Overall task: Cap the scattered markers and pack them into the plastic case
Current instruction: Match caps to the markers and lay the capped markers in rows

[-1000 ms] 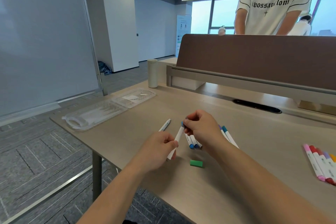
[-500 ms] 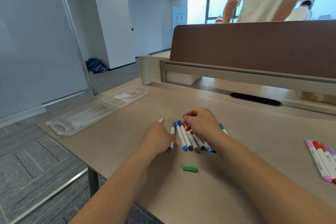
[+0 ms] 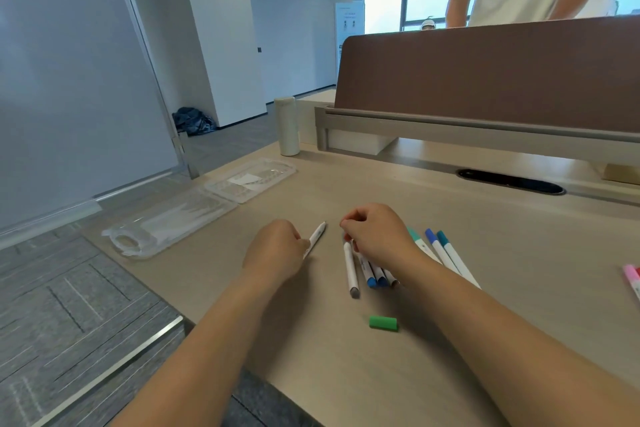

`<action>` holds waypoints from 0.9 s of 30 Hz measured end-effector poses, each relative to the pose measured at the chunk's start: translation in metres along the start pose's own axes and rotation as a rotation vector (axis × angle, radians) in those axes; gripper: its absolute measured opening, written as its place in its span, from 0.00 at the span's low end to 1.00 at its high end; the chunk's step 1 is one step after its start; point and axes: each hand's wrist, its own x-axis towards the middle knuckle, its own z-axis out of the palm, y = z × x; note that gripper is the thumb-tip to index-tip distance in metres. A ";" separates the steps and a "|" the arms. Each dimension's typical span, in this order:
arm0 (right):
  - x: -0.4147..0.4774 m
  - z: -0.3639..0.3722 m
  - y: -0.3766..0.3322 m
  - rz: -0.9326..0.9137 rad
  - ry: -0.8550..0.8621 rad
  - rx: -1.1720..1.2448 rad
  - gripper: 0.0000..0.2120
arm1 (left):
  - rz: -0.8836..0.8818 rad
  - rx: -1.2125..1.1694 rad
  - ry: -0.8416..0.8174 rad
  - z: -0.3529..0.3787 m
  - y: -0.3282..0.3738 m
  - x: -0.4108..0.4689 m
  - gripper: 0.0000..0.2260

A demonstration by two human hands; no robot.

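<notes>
My left hand (image 3: 277,250) is closed around the lower end of a white marker (image 3: 318,236) whose tip points up and away over the desk. My right hand (image 3: 377,236) rests with curled fingers on the top ends of a bunch of markers (image 3: 375,276) with blue caps; whether it grips one is hidden. A white marker with a grey end (image 3: 350,269) lies at the left of that bunch. Two blue and teal capped markers (image 3: 446,253) lie right of my right wrist. A loose green cap (image 3: 382,322) lies nearer to me. The clear plastic case (image 3: 166,225) lies open at the far left.
Pink markers (image 3: 632,279) lie at the desk's right edge. A pale cylinder bottle (image 3: 287,126) stands behind the case. A brown divider panel (image 3: 485,80) closes the back, with a person standing behind it. The desk's left edge drops to carpet.
The marker I held in both hands has been laid down with the bunch. My left hand has shifted left onto the single white marker. The camera has tilted down.
</notes>
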 end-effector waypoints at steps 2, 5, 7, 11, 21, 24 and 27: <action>0.000 0.001 -0.001 -0.006 0.001 0.001 0.09 | -0.011 0.020 -0.032 0.004 0.001 0.001 0.14; -0.003 -0.001 -0.001 -0.012 -0.005 0.001 0.09 | -0.028 0.081 -0.019 0.008 0.004 0.000 0.15; -0.008 -0.004 0.000 -0.013 -0.014 -0.009 0.08 | -0.031 0.104 0.002 0.008 0.005 -0.004 0.12; -0.023 -0.013 -0.001 -0.001 -0.022 -0.028 0.07 | -0.039 -0.031 -0.016 0.001 0.008 -0.021 0.13; -0.081 -0.040 -0.002 -0.037 -0.197 -0.403 0.06 | 0.004 -0.533 -0.124 -0.012 0.008 -0.088 0.08; -0.097 -0.041 0.006 -0.022 -0.270 -0.537 0.10 | 0.016 -0.639 -0.196 -0.011 0.008 -0.105 0.05; -0.107 -0.037 0.010 -0.044 -0.281 -0.617 0.11 | 0.036 -0.677 -0.231 -0.014 0.009 -0.118 0.04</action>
